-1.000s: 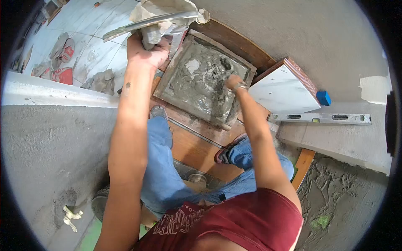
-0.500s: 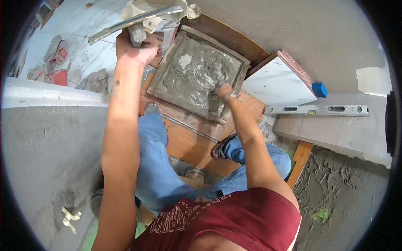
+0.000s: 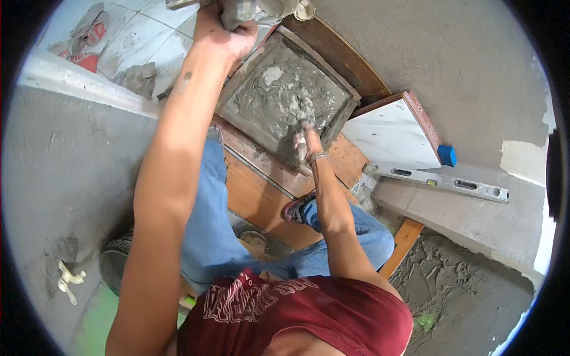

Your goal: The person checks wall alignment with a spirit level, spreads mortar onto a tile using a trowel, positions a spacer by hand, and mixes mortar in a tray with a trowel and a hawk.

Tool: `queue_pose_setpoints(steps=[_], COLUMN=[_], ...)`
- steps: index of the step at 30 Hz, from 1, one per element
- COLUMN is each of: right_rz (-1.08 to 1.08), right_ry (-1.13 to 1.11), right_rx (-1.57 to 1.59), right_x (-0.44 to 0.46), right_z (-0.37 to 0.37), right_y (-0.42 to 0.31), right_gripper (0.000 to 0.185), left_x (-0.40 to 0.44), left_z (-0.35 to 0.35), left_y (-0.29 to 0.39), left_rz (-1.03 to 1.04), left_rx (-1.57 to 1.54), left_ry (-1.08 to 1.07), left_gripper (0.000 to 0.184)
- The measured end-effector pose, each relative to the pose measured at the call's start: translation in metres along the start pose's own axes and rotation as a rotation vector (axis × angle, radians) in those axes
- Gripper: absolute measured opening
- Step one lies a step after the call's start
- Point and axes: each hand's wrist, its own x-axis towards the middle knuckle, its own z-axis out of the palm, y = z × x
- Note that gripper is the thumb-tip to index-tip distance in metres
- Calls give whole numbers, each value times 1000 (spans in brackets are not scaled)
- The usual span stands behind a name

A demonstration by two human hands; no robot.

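Note:
At the top edge, my left hand (image 3: 228, 38) is closed around the thick grey handle (image 3: 238, 13) of a plastering float, whose flat plate is mostly cut off by the frame. Lower and to the right, my right hand (image 3: 312, 142) grips the handle of a trowel (image 3: 301, 145); its blade cannot be made out against the mortar. Wet grey mortar (image 3: 261, 98) fills a square, shallow wooden tray (image 3: 347, 113), and my right hand is over the tray's near right side. A paler, drier patch of mortar lies just beyond my right hand.
White marbled tiles (image 3: 395, 133) lean at the right, with a blue block (image 3: 447, 155) and a spirit level (image 3: 436, 179) beside them. Wooden boards (image 3: 267, 193) lie under the tray. Left are a low wall (image 3: 83, 142), a tap (image 3: 70, 282) and a dark bucket (image 3: 113, 261). Rough mortar (image 3: 439, 273) covers the lower right.
My left hand has risen toward the top edge with the float, which is now partly out of view. My right hand has drawn back toward me with the trowel. The view has shifted slightly.

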Motion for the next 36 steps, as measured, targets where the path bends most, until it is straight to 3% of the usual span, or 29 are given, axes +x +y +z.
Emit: queue_pose_setpoints(steps=[2, 3, 4, 5, 7, 9, 10, 11, 13, 14, 17, 18, 21, 24, 28, 29, 31, 32, 34, 35, 36], right_rz=[-11, -13, -82, -148, -830, -362, -346, -331, -452, -442, -320, -312, -312, -398, -406, -451, -287, -378, -372, -285, -200], right_ry=[-63, -131, -72, 18, 362, 175, 163, 152, 342, 385, 558, 567, 590, 380, 451, 472, 508, 611, 581, 512, 476], right_rx=[23, 24, -19, -331, -1349, -1712, -1669, -1625, -1600, -1567, -1493, -1576, -1527, -1673, -1354, -1247, -1419, -1218, -1090, -803, -482], right_x=[-12, -12, -19, -21, 22, 2, -8, -18, -26, -29, 3, 48, 22, 9, -9, -19, -3, 22, 10, 16, 23], right_z=[4, 1, 9, 14, -5, -2, 1, 4, -10, -12, -32, -61, -36, -48, -54, -42, -43, -49, -20, -8, 3], right_y=[-26, -36, -43, -54, -30, -54, -63, -72, -41, -31, -10, 3, -9, 2, 62, 75, 114, 145, 144, 140, 137], right_gripper=[31, 33, 36, 43, 52, 55, 55, 54, 53, 52, 53, 53, 53, 53, 51, 49, 57, 63, 64, 54, 45], left_x=[-8, -40, -33, -27, -36, -37, -53, -39, -23, -25, -15, -30, -35, -69, -4, -3, -11, -14, -12, -12, -30], left_z=[12, 31, 23, 16, 19, 17, 38, 32, 11, 17, 13, 26, 20, 59, -11, -8, 3, 5, -3, -6, 10], left_y=[-11, -33, -33, -31, -32, -36, -43, -38, -30, -34, -30, -36, -33, -45, -8, -7, -5, -5, 5, 4, -9], left_rz=[24, -3, -13, -27, 2, -21, 9, -1, -25, 31, -57, -14, -108, 44, 15, 11, 10, 27, 0, -26, 73], left_rx=[31, -41, -39, -33, -13, 56, -5, 9, 23, 50, 58, 45, 82, 144, 83, 79, 72, 38, 33, 31, -28], left_ry=[17, -226, -210, -196, -91, -92, -1, -94, -246, -133, -299, -175, -248, 188, -258, -198, -74, -65, -63, -61, 120], left_gripper=[18, 29, 31, 34, 36, 35, 29, 27, 24, 25, 27, 28, 28, 28, 27, 27, 27, 26, 25, 25, 25])
